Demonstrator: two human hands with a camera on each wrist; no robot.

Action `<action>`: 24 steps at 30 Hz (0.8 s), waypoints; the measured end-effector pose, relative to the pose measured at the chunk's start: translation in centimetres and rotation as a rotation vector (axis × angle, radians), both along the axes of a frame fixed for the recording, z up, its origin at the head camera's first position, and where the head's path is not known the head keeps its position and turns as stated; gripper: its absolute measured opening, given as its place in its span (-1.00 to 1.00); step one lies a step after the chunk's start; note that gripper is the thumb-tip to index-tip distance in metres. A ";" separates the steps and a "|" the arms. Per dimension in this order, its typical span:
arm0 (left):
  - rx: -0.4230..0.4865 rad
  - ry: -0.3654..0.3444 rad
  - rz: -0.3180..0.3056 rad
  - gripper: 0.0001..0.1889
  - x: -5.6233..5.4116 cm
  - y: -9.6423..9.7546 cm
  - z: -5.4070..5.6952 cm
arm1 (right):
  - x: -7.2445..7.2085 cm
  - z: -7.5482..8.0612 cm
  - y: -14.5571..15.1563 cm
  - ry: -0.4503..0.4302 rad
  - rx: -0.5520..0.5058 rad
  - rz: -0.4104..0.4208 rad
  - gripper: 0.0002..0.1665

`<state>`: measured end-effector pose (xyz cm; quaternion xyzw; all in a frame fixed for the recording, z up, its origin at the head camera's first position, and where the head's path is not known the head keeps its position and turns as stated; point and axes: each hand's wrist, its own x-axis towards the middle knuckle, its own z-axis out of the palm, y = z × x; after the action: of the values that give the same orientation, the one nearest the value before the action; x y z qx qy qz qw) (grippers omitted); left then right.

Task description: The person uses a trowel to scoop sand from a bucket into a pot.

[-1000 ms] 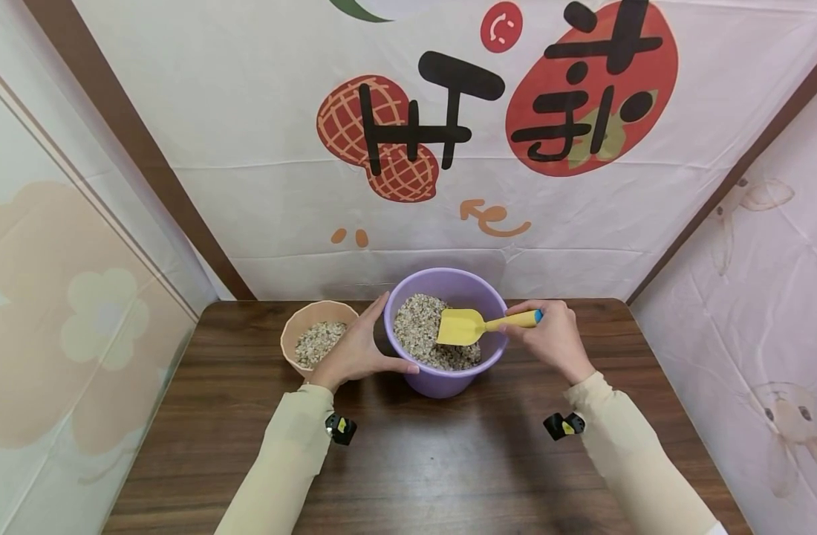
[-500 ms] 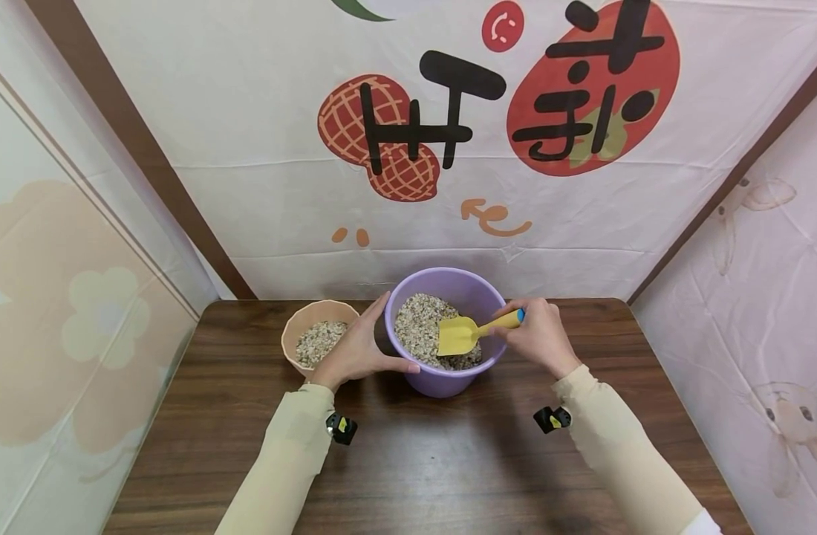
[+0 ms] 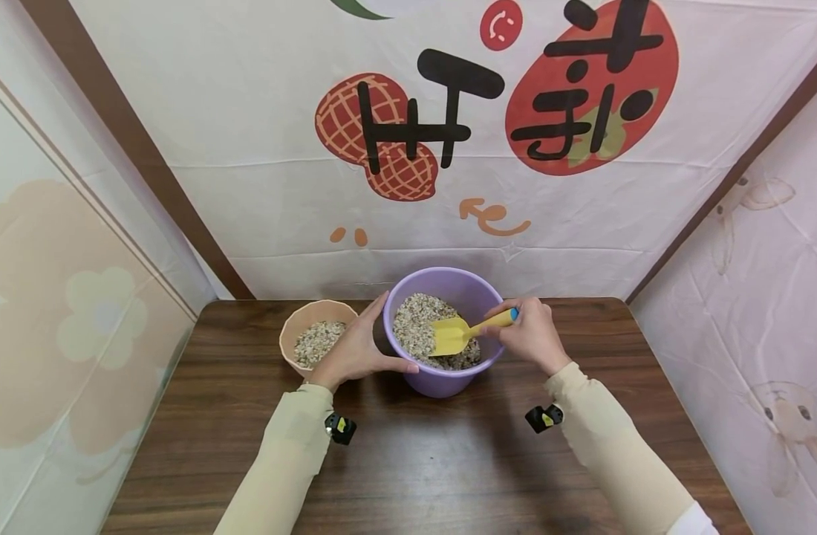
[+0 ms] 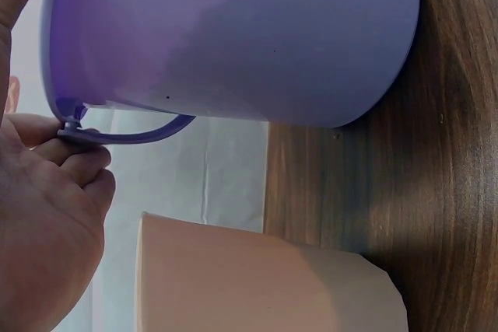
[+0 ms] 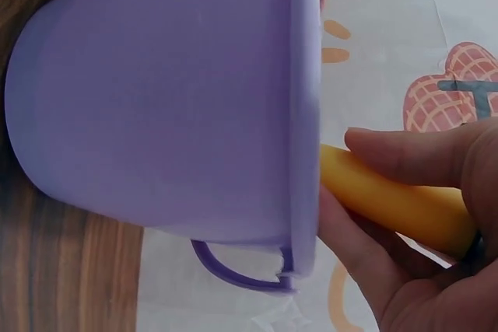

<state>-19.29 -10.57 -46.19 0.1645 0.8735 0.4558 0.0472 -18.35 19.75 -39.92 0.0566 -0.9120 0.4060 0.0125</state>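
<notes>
A purple bucket (image 3: 438,385) stands on the table with pale gravel (image 3: 414,316) inside. My left hand (image 3: 357,351) grips its left side, thumb over the near rim. In the left wrist view, curled fingers (image 4: 87,165) sit at the joint of the purple handle (image 4: 148,138). My right hand (image 3: 534,336) holds a small yellow shovel (image 3: 451,336) by its blue-tipped handle, over the bucket's right rim. The shovel's blade lies at the gravel, tilted down to the left. In the right wrist view, thumb and fingers pinch the yellow handle (image 5: 397,207); the bucket wall hides the blade.
Left of the bucket, partly behind my left hand, stands a peach-coloured bowl (image 3: 313,316) with similar gravel (image 3: 315,344) in it. The dark wooden table (image 3: 435,468) meets a printed white cloth wall (image 3: 261,215) at the back.
My right hand has moved left and slightly down with the shovel, its blade now lower and further left against the gravel. My left hand and the bucket have stayed in place.
</notes>
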 end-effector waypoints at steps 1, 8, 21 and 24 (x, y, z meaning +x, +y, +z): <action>0.003 0.000 -0.001 0.52 0.0 0.0 0.0 | 0.0 0.0 -0.1 -0.005 -0.008 -0.004 -0.79; -0.004 -0.008 0.002 0.53 0.0 0.1 0.1 | -0.2 -0.4 -0.6 -0.028 -0.083 -0.035 -0.77; -0.009 -0.002 -0.002 0.53 0.0 -0.1 0.1 | -0.4 -1.3 -2.3 -0.040 -0.252 -0.086 -0.78; -0.013 -0.011 -0.001 0.53 0.0 -0.1 0.1 | -0.4 -1.4 -2.6 -0.041 -0.299 -0.101 -0.78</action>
<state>-19.28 -10.63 -46.06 0.1620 0.8761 0.4511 0.0531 -18.79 17.13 -41.33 -0.0002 -0.8431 0.5373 0.0226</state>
